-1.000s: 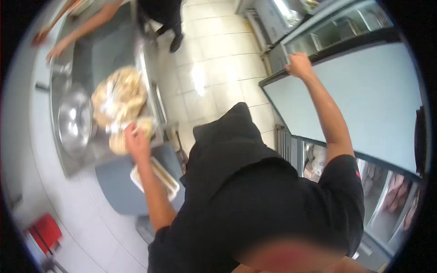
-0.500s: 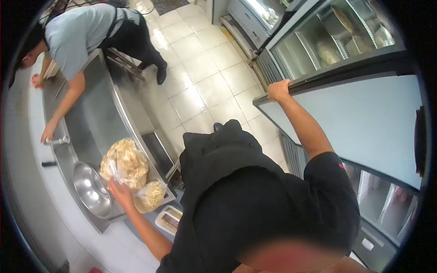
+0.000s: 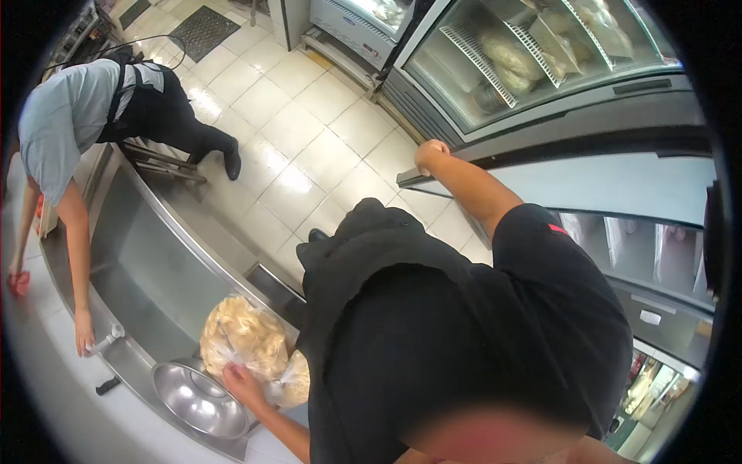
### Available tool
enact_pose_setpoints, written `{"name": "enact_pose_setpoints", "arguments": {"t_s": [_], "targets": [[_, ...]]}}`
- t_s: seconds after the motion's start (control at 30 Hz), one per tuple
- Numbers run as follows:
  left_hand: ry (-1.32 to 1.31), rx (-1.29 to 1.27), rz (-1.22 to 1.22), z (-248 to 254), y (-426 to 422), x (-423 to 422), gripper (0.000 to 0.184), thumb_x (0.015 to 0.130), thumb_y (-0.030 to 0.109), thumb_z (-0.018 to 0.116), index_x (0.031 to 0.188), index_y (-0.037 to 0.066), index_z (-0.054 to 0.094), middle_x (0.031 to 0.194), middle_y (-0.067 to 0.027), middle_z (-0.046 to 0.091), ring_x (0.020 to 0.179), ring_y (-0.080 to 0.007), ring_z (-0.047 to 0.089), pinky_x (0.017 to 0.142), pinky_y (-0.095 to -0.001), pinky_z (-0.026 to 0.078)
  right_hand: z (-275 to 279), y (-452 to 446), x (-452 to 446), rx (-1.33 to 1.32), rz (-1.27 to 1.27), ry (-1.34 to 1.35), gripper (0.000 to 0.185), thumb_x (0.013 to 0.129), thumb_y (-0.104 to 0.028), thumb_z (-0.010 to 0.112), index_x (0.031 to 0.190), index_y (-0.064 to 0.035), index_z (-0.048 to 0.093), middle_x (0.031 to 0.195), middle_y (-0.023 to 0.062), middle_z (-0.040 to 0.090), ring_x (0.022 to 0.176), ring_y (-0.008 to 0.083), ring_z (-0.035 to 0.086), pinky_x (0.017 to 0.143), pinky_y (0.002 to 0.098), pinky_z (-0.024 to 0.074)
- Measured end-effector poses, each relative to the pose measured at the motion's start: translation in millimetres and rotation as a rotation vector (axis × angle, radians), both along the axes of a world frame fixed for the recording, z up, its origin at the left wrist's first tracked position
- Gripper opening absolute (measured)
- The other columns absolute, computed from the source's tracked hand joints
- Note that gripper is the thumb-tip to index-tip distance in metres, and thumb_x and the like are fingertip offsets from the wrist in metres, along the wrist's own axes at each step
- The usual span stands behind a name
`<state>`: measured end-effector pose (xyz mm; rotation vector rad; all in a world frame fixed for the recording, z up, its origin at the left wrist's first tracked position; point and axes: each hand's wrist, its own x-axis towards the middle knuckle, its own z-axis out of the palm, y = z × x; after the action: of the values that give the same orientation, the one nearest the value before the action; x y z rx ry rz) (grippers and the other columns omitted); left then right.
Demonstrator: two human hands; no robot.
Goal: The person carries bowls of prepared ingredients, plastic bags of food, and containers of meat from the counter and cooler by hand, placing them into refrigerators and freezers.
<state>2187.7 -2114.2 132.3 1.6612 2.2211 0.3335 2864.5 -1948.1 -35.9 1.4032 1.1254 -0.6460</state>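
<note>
My left hand [image 3: 243,384] is closed on the gathered neck of a large clear plastic bag [image 3: 246,332] full of pale yellow pieces. The bag rests at the near end of the steel sink counter. Beside my wrist lies a smaller clear bag [image 3: 292,383] with similar pale contents, partly hidden by my clothing. Out to the right, my right hand [image 3: 431,155] has its fingers curled over the end of a fridge door [image 3: 533,162]. The door stands ajar, its pale face turned toward me.
A steel bowl [image 3: 202,398] sits left of the bags, near a tap [image 3: 108,339]. A co-worker [image 3: 93,108] leans over the sink [image 3: 154,255], holding a red cloth [image 3: 18,283]. A glass-fronted fridge [image 3: 525,58] stands ahead on the right, above the tiled floor [image 3: 301,139].
The view has shifted. Less of the fridge door's pale face shows, with my right hand still on its end. My left hand stays on the large bag. The co-worker's far hand has moved.
</note>
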Motion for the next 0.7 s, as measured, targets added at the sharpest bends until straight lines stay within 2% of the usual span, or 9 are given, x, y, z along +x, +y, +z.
{"name": "enact_pose_setpoints", "arguments": {"t_s": [0.07, 0.17, 0.2, 0.3, 0.33, 0.43, 0.47, 0.53, 0.7], "targets": [[0.006, -0.039, -0.02, 5, 7, 0, 0.024, 0.086, 0.013, 0.056, 0.103, -0.003, 0.055, 0.092, -0.0191, 0.056, 0.084, -0.0332, 0.055, 0.077, -0.0415, 0.045, -21, -15, -6, -0.086, -0.021, 0.007, 0.039, 0.062, -0.029, 0.083, 0.098, -0.0178, 0.071, 0.093, 0.0004, 0.069, 0.081, 0.0189, 0.066, 0.065, 0.0403, 0.0534], [0.007, -0.097, -0.063, 12, 17, 3, 0.024, 0.087, 0.013, 0.053, 0.105, -0.004, 0.053, 0.093, -0.0198, 0.055, 0.086, -0.0339, 0.054, 0.079, -0.0422, 0.043, -43, -47, -15, -0.172, -0.069, -0.004, 0.042, 0.061, -0.036, 0.085, 0.098, -0.0209, 0.071, 0.094, -0.0015, 0.069, 0.082, 0.0179, 0.066, 0.066, 0.0388, 0.0532], [0.012, -0.112, -0.077, 11, 19, 1, 0.024, 0.088, 0.013, 0.053, 0.105, -0.004, 0.052, 0.094, -0.0202, 0.055, 0.088, -0.0342, 0.053, 0.08, -0.0423, 0.043, -63, -55, -19, -0.317, -0.088, -0.05, 0.044, 0.062, -0.042, 0.084, 0.099, -0.0233, 0.071, 0.099, -0.0015, 0.069, 0.086, 0.0183, 0.067, 0.068, 0.0367, 0.053], [0.013, -0.13, -0.135, 6, 13, 1, 0.024, 0.089, 0.011, 0.051, 0.107, -0.004, 0.05, 0.098, -0.0216, 0.054, 0.09, -0.0356, 0.052, 0.082, -0.0429, 0.041, -80, -81, -39, -0.476, -0.02, -0.01, 0.038, 0.066, -0.041, 0.082, 0.099, -0.0248, 0.071, 0.104, -0.0022, 0.069, 0.09, 0.0197, 0.067, 0.072, 0.0359, 0.0528], [0.01, -0.133, -0.159, 4, 10, 3, 0.023, 0.089, 0.011, 0.05, 0.107, -0.004, 0.05, 0.099, -0.0221, 0.053, 0.091, -0.0361, 0.051, 0.083, -0.0431, 0.041, -79, -88, -41, -0.531, -0.073, 0.063, 0.041, 0.07, -0.04, 0.079, 0.106, -0.0244, 0.069, 0.109, 0.0019, 0.068, 0.095, 0.0238, 0.066, 0.078, 0.0403, 0.0522], [-0.104, -0.183, -0.138, 3, 12, 9, 0.024, 0.089, 0.01, 0.05, 0.109, -0.004, 0.049, 0.102, -0.0229, 0.053, 0.095, -0.0374, 0.051, 0.085, -0.0434, 0.041, -94, -121, -31, -0.452, -0.379, 0.238, 0.045, 0.074, -0.041, 0.075, 0.113, -0.0205, 0.067, 0.112, 0.0069, 0.067, 0.096, 0.0289, 0.065, 0.081, 0.0457, 0.0512], [-0.148, -0.207, -0.111, 5, 16, 6, 0.024, 0.089, 0.009, 0.05, 0.11, -0.004, 0.048, 0.103, -0.0229, 0.053, 0.097, -0.0373, 0.051, 0.086, -0.0432, 0.041, -96, -136, -28, -0.333, -0.514, 0.358, 0.048, 0.077, -0.043, 0.071, 0.116, -0.0153, 0.065, 0.116, 0.015, 0.064, 0.097, 0.034, 0.064, 0.082, 0.0485, 0.0505], [-0.241, -0.257, -0.053, 12, 27, -2, 0.025, 0.09, 0.009, 0.049, 0.111, -0.004, 0.047, 0.105, -0.0228, 0.053, 0.1, -0.0372, 0.051, 0.087, -0.0428, 0.041, -68, -149, -47, -0.229, -0.586, 0.415, 0.047, 0.079, -0.041, 0.07, 0.115, -0.0115, 0.065, 0.113, 0.0173, 0.064, 0.093, 0.0336, 0.065, 0.078, 0.0473, 0.052], [-0.145, -0.215, -0.151, 30, 41, -4, 0.036, 0.083, 0.004, 0.058, 0.116, -0.005, 0.046, 0.11, -0.0224, 0.051, 0.104, -0.0359, 0.051, 0.088, -0.041, 0.042, -51, -154, -67, 0.082, -0.991, 0.409, 0.055, 0.082, -0.034, 0.065, 0.125, -0.0016, 0.053, 0.099, 0.0154, 0.064, 0.074, 0.0257, 0.064, 0.063, 0.0399, 0.0547]]}}
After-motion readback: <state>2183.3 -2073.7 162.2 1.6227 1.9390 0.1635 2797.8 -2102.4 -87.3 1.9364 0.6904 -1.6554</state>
